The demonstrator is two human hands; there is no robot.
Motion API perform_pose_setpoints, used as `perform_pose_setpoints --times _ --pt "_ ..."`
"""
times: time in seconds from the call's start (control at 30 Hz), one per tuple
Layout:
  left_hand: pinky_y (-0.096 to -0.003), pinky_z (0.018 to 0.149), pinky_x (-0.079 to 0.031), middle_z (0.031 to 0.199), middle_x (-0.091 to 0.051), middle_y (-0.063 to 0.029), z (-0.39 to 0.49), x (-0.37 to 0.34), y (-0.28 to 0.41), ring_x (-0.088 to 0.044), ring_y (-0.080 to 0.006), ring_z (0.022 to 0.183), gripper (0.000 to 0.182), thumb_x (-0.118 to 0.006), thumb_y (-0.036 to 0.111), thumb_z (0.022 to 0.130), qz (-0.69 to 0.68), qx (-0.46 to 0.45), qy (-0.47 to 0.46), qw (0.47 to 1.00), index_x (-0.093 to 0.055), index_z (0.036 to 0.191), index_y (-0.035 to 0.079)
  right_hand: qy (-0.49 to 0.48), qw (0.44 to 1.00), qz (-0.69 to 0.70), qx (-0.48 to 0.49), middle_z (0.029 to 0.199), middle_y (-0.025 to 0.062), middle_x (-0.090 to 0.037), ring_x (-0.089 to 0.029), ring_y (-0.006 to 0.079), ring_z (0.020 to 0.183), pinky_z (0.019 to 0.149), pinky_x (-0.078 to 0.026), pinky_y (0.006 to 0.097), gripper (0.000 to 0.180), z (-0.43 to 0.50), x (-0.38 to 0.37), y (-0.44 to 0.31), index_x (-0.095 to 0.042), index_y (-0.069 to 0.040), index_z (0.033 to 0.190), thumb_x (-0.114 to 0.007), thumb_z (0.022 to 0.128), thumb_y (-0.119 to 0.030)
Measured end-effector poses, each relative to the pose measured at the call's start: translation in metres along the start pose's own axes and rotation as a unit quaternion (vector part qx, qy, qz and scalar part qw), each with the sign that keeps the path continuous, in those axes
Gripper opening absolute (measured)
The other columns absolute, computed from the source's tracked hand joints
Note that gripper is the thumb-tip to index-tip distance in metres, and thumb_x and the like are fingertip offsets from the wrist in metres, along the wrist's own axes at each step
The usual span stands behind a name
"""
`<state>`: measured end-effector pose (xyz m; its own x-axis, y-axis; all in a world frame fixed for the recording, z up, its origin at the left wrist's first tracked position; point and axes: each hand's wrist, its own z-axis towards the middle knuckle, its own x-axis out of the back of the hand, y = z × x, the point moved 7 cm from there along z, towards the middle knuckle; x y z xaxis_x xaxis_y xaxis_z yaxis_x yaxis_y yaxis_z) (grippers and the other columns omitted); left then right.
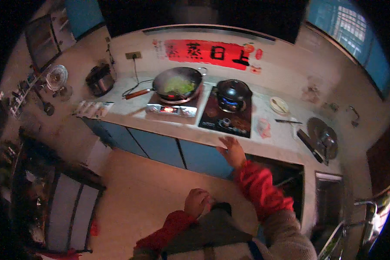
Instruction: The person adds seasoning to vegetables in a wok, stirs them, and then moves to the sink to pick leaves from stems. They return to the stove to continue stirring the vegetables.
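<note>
My right hand, fingers spread and holding nothing, is at the counter's front edge below the black gas hob. My left hand is curled close to my body; whether something is in it cannot be told. A black pot stands on the hob, with a blue glow at its lower side. Left of it, a wok with a wooden handle sits on a silver induction cooker with a lit display. Steam rises from the chopped greens in the wok.
Right of the hob lie a pink plastic bag, a pale bowl with a utensil and a round lid. Flat packets and a dark electric cooker occupy the left end. A cord runs behind the wok.
</note>
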<state>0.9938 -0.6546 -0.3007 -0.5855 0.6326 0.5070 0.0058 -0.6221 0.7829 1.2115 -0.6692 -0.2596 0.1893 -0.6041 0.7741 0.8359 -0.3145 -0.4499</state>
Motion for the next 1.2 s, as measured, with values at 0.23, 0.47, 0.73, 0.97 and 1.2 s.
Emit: perform_pose_setpoints --times 0.23,0.47,0.73,0.97,1.2 --pt "-0.0417 0.075 -0.042 0.088 -0.058 -0.0114 0.082 0.083 -0.108 -0.053 -0.0291 0.085 0.015 -0.055 0.019 0.080 0.135 0.092 0.050 0.985 -0.060 0.087 0.006 -0.138 0.971 -0.192 0.035 0.115 0.0236 -0.045 -0.046 0.0364 0.104 0.082 -0.042 0.0428 0.054 0.277 -0.141 -0.032 -0.044 -0.005 0.117 -0.047 0.080 -0.043" --pt "-0.0386 0.076 -0.041 0.088 -0.059 -0.0109 0.169 0.162 -0.202 -0.053 -0.0291 0.083 0.014 -0.057 0.019 0.078 0.191 0.107 0.120 0.968 -0.061 0.084 0.008 -0.143 0.928 -0.339 0.052 0.074 0.0129 -0.059 -0.059 0.0294 0.057 0.049 -0.047 0.0396 0.029 0.343 -0.206 -0.002 -0.052 -0.005 0.096 -0.056 0.071 -0.020" --pt "-0.0382 0.074 -0.042 0.084 -0.058 -0.0091 0.269 0.202 -0.305 -0.053 -0.0278 0.081 0.013 -0.061 0.019 0.073 0.222 -0.045 0.137 0.964 -0.058 0.082 0.010 -0.266 0.890 -0.311 0.202 0.057 0.0080 -0.056 -0.059 0.0267 0.054 0.043 -0.044 0.0393 0.010 0.405 -0.095 -0.032 -0.056 -0.011 0.078 -0.051 0.074 -0.020" --pt "-0.0360 0.072 -0.042 0.084 -0.059 -0.0080 0.334 0.228 -0.343 -0.054 -0.0267 0.080 0.013 -0.062 0.015 0.071 0.090 -0.057 0.000 0.994 -0.058 0.083 0.009 -0.230 0.875 -0.423 -0.054 0.071 0.0130 -0.058 -0.059 0.0278 0.061 0.049 -0.047 0.0380 0.015 0.416 -0.156 -0.036 -0.057 -0.008 0.079 -0.048 0.077 -0.019" --pt "-0.0359 0.073 -0.042 0.083 -0.059 -0.0065 0.346 0.231 -0.364 -0.053 -0.0267 0.080 0.013 -0.063 0.014 0.070 0.020 -0.039 -0.067 0.997 -0.058 0.081 0.009 -0.354 0.839 -0.411 0.031 0.060 0.0108 -0.057 -0.059 0.0267 0.056 0.043 -0.045 0.0380 0.010 0.418 -0.138 -0.094 -0.055 -0.007 0.077 -0.051 0.074 -0.015"
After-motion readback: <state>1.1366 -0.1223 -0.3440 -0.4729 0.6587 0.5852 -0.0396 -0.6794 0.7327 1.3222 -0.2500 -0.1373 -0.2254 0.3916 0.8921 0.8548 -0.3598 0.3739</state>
